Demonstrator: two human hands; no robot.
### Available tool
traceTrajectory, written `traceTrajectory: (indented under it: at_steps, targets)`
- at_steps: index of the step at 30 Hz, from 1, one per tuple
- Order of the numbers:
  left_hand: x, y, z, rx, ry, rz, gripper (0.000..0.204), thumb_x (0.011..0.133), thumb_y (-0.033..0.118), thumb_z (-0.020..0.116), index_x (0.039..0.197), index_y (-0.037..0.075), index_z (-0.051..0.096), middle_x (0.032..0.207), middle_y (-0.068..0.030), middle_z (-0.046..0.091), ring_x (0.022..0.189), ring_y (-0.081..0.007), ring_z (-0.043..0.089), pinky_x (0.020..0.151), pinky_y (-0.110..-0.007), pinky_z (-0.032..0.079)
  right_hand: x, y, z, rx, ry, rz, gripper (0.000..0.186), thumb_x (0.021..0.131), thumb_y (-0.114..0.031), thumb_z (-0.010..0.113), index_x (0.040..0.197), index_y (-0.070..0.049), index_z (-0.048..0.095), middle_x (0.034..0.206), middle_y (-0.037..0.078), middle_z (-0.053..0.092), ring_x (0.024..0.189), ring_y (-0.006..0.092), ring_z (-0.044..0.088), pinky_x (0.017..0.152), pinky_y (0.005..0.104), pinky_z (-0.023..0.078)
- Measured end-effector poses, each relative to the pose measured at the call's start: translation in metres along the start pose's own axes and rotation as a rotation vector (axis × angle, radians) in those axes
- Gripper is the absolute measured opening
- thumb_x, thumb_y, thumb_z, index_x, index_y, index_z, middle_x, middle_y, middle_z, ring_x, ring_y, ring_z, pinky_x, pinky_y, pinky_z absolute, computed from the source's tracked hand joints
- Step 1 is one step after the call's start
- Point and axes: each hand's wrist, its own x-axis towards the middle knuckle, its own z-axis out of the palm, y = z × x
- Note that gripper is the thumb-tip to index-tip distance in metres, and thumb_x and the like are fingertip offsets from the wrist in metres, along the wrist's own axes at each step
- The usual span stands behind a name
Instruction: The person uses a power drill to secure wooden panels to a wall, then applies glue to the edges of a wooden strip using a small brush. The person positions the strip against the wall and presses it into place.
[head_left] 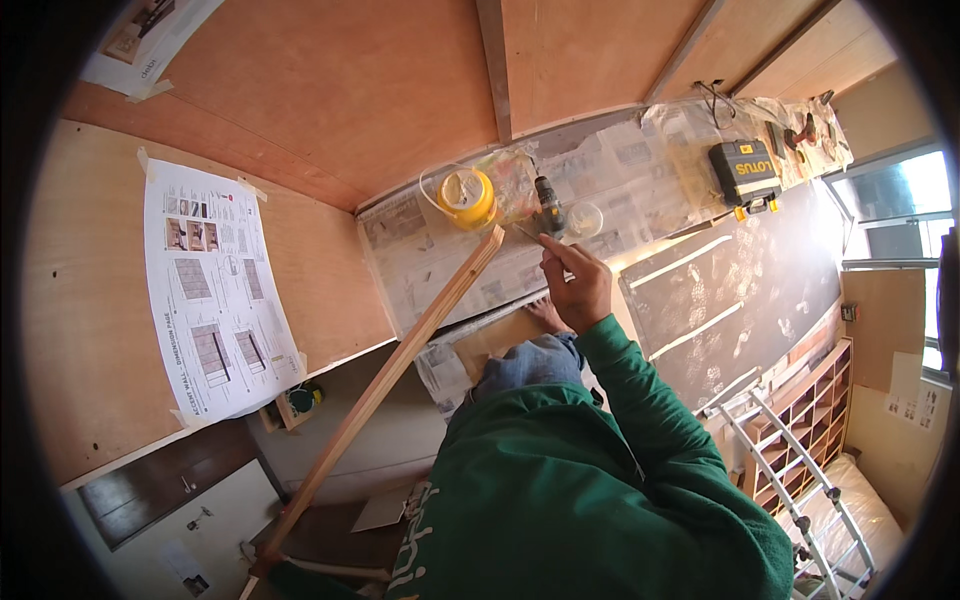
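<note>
A long wooden strip [400, 362] slants from the lower left up toward the middle, its far end beside my right hand. My left hand [264, 562], small and shadowed at the lower left, is closed around the strip's lower part. My right hand [580, 288] is closed in a pinch on a thin stick-like tool [527, 234], whose tip points at the strip's end; its exact kind is too small to tell. Just beyond lie a cordless drill [549, 205], a yellow tub [468, 198] with a handle and a clear round container [585, 219].
Paper covers the bench [620, 170] against plywood panels [600, 60]. A black and yellow tool case [744, 172] stands further right. Printed drawings [215, 290] are taped to plywood at left. An aluminium ladder [800, 480] and a wooden lattice frame [825, 410] stand at lower right.
</note>
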Motion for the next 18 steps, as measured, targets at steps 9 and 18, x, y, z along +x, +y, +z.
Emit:
traceTrajectory:
  at_steps: [9,18]
  targets:
    - [-0.009,0.026,-0.004,-0.071,-0.111,-0.010,0.020,0.087,0.040,0.060,0.087,0.020,0.061,0.085,-0.0001,0.066,0.082,-0.0228,0.064,0.078,-0.044,0.043,-0.016,0.022,-0.017,0.765,0.238,0.431,0.034,0.103,-0.020,0.059,0.128,0.002,0.066,0.089,0.001,0.064,0.084,0.0101,0.059,0.076,0.0263,0.048]
    - [-0.038,0.060,0.010,-0.159,-0.158,-0.021,0.023,0.084,0.038,0.066,0.096,0.018,0.066,0.089,-0.0032,0.069,0.087,-0.0238,0.064,0.085,-0.045,0.044,0.001,-0.008,-0.049,0.187,0.018,0.098,0.030,0.101,-0.012,0.060,0.127,0.000,0.067,0.093,0.006,0.067,0.087,0.0128,0.061,0.081,0.0267,0.049]
